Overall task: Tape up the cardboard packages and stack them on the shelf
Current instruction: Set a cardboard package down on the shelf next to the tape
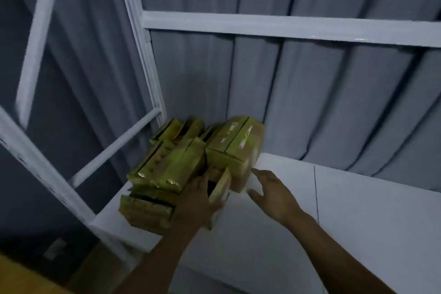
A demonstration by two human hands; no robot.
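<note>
Several cardboard packages stand bunched at the left end of a white shelf board (pixel 358 210). A taped box (pixel 235 144) is the one furthest right. A stack of boxes (pixel 167 164) sits to its left, with a low box (pixel 145 212) at the front. My left hand (pixel 198 200) rests on a small box (pixel 220 188) with a raised flap, in front of the taped box; the grip is blurred. My right hand (pixel 274 192) hovers just right of it with its fingers spread, holding nothing.
White metal shelf uprights (pixel 140 38) and a cross rail (pixel 286 27) frame the bay. A grey pleated curtain (pixel 310 102) hangs behind. The shelf board stretches bare to the right. A brown surface (pixel 21 279) shows at the bottom left.
</note>
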